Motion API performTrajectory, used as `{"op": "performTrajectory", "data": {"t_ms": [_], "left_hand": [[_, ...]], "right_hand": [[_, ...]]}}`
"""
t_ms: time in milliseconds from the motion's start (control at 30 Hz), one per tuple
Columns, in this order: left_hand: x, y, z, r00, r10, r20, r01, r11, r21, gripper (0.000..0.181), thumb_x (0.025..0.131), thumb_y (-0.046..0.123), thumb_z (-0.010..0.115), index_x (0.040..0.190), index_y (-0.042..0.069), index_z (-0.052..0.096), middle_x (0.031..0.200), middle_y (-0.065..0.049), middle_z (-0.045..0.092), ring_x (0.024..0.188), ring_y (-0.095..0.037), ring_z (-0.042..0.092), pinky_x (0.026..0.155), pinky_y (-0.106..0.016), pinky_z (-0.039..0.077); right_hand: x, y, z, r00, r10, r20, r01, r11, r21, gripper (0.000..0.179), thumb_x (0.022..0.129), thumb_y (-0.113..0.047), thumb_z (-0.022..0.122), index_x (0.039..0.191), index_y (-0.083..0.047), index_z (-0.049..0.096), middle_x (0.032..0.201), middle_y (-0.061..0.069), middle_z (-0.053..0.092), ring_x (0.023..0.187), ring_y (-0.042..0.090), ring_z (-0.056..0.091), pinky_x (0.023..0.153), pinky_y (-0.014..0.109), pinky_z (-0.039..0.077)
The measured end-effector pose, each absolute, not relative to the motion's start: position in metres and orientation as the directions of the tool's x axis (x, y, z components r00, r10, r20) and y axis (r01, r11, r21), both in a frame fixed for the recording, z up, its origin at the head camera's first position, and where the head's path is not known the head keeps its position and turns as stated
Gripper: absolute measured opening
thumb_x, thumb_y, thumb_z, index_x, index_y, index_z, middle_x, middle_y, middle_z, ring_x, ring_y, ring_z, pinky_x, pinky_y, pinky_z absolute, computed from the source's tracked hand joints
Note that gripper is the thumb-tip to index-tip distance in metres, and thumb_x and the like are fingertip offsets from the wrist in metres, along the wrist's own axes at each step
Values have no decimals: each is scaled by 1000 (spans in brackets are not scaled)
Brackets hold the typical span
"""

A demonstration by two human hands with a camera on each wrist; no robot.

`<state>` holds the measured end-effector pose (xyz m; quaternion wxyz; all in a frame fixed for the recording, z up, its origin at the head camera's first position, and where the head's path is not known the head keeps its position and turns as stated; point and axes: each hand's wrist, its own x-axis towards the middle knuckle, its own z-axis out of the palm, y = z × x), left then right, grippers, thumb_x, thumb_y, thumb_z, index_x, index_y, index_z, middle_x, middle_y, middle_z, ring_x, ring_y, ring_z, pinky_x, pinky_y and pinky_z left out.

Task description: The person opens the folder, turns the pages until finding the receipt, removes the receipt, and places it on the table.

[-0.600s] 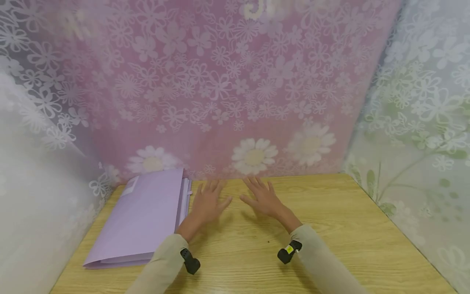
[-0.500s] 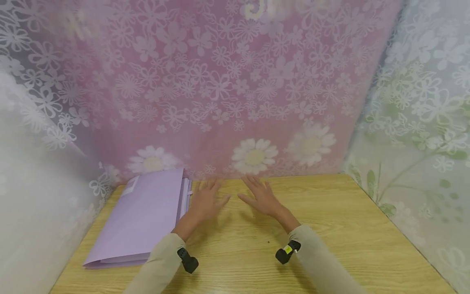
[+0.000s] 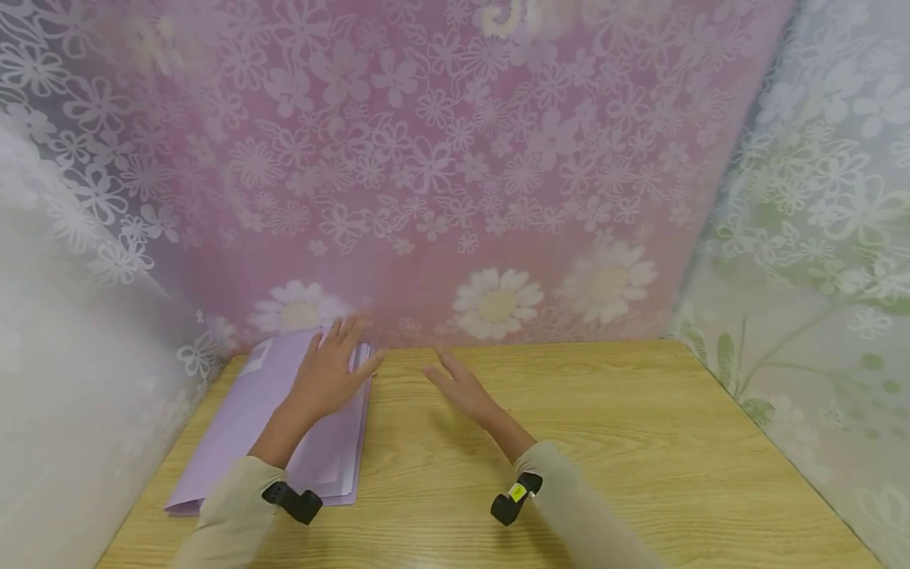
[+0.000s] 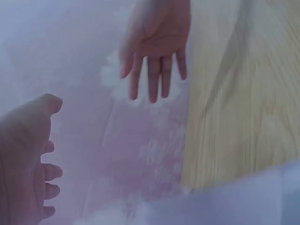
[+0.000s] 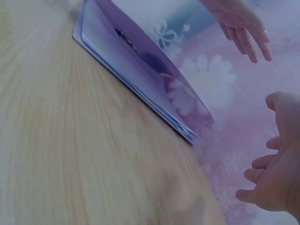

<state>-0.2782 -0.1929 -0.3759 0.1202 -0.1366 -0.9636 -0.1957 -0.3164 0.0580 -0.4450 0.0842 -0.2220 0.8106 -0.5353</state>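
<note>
Folder (image 3: 249,403) lies on the table (image 3: 419,466) near the left hand (image 3: 325,378), the right hand (image 3: 464,391) farther off, both empty with fingers extended.

Folder (image 3: 231,442): looks like plastic, smooth, with a soft satin sheen on the cover. Sheets (image 5: 110,51) inside: thin and smooth; from where I stand, paper or film cannot be told. Table (image 3: 640,442): wood-grained, smooth, faintly glossy. Backdrop (image 3: 426,178): thin, printed, apparently cloth, slightly hazy finish. Sleeves (image 3: 231,502): matt cloth. Wrist cameras (image 3: 308,507): dark, seemingly hard plastic, dull.
</note>
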Motion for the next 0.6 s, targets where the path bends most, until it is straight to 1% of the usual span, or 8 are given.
{"op": "performTrajectory", "data": {"t_ms": [100,167,267,367,400,467,533,600], "left_hand": [[-272,-224,-373,-941,201,274,298,876,380,76,105,55,45,165,19,17,168,-21,22,156,-47,13,123,-69,7],[-268,-245,-373,-945,193,265,290,869,400,75,106,54,45,165,17,17,167,-25,24,154,-50,15,122,-70,8],[-263,-275,-375,-947,172,271,275,869,411,75,106,50,46,164,10,20,162,-30,30,149,-54,26,119,-71,19],[-259,-303,-383,-954,146,261,254,857,449,75,106,45,49,161,1,23,159,-35,32,143,-58,32,113,-72,28],[-258,-312,-388,-959,136,250,243,847,473,75,106,43,50,160,-1,23,159,-35,31,143,-59,31,112,-73,29],[-255,-329,-398,-968,122,218,222,823,524,76,107,40,52,159,-5,21,159,-37,28,143,-60,29,111,-74,28],[-253,-344,-409,-972,118,204,215,799,561,75,106,35,53,160,-5,19,159,-39,24,142,-64,26,110,-77,26],[-252,-358,-421,-969,123,215,227,788,573,74,105,30,56,160,-3,19,159,-39,23,140,-66,26,109,-78,25]], "right_hand": [[-311,40,-449,-887,-455,78,-217,262,-940,70,107,-51,46,165,-25,17,171,10,17,158,34,18,124,61,23],[-307,29,-453,-891,-451,53,-180,244,-953,70,107,-49,47,165,-20,20,170,13,22,157,35,21,124,59,25],[-302,12,-460,-898,-439,13,-137,252,-958,70,107,-48,48,163,-15,24,167,16,29,155,37,26,124,57,27],[-298,-3,-467,-903,-430,-7,-121,271,-955,71,106,-49,47,162,-12,27,164,19,34,152,40,32,122,59,30],[-297,-8,-469,-904,-426,-14,-116,278,-953,71,106,-50,47,162,-11,28,164,20,34,151,41,34,122,59,31],[-294,-17,-474,-906,-423,-24,-115,299,-947,73,105,-50,48,161,-8,28,162,22,36,149,42,37,121,58,33],[-291,-25,-479,-907,-420,-32,-123,336,-934,75,105,-51,47,161,-5,28,162,22,36,148,42,38,121,57,33],[-287,-32,-483,-911,-411,-34,-138,381,-914,76,105,-53,45,161,-3,27,162,23,35,150,44,34,123,59,29]]}}
